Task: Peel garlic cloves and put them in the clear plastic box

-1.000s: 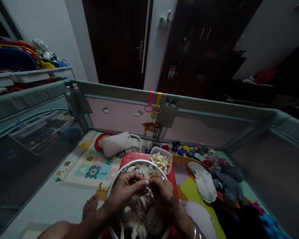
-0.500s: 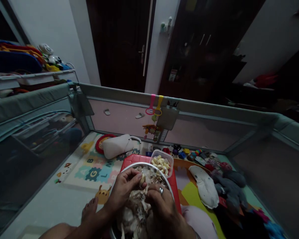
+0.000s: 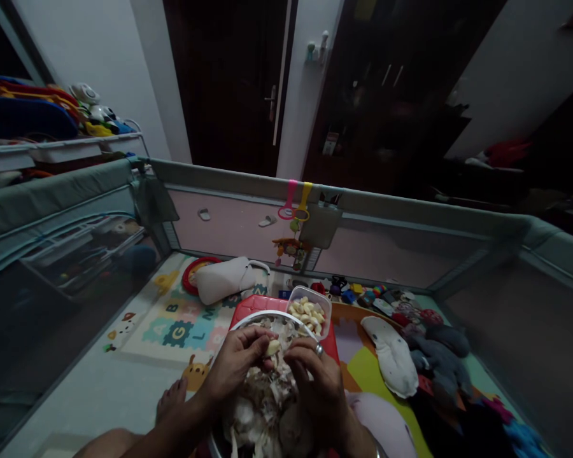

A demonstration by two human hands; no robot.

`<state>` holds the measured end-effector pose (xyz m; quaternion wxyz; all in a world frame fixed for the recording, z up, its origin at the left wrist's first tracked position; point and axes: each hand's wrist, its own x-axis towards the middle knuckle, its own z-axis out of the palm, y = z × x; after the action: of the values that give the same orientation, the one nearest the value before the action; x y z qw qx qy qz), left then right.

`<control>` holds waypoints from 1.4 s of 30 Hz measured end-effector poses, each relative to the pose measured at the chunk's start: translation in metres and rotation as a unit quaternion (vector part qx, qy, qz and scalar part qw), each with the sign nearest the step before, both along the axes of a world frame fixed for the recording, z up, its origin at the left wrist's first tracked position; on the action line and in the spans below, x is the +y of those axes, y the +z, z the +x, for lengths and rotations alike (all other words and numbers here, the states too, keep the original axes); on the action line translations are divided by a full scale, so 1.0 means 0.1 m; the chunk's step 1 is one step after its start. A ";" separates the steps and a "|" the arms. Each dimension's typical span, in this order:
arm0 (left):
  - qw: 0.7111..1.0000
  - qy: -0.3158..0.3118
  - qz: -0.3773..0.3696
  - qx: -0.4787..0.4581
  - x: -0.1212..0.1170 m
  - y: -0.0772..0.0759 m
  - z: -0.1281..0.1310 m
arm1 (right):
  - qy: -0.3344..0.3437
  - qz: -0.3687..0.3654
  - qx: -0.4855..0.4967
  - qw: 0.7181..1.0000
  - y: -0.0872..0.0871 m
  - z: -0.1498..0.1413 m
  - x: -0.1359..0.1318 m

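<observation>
My left hand point(image 3: 233, 367) pinches a pale garlic clove point(image 3: 272, 347) over a metal bowl point(image 3: 248, 319) heaped with garlic bulbs and papery skins. My right hand point(image 3: 318, 381), a ring on one finger, has its fingers curled close against the clove from the right, touching the skin. Both hands hover above the bowl's middle. A clear plastic tub point(image 3: 309, 310) with several peeled cloves stands just beyond the bowl, on a red stool point(image 3: 253, 303).
I sit on a playpen floor with an alphabet mat point(image 3: 181, 324); my bare foot point(image 3: 170, 397) lies left of the bowl. A white cushion point(image 3: 224, 277) lies ahead, soft toys point(image 3: 434, 356) and small toys at right. Padded mesh walls point(image 3: 363, 210) enclose the area.
My right hand has risen from the skins toward the clove. The left hand has turned the clove slightly and kept its pinch.
</observation>
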<state>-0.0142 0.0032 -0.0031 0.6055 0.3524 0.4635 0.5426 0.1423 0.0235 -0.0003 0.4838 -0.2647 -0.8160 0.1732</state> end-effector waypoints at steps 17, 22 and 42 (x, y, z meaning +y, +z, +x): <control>0.993 -0.108 -0.008 0.047 -0.03 0.16 0.04 | 0.013 0.035 0.028 0.999 0.02 0.07 -0.02; 0.990 -0.125 -0.036 0.050 -0.05 0.17 0.04 | -0.003 0.084 -0.032 0.996 -0.02 0.08 -0.03; 0.993 0.060 -0.013 -0.096 0.00 0.05 0.06 | 0.056 0.103 -0.076 0.990 0.04 -0.02 -0.09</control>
<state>-0.0087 0.0035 0.0017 0.6182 0.2623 0.4302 0.6034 0.1404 0.0141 0.0039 0.4350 -0.1797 -0.8772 0.0949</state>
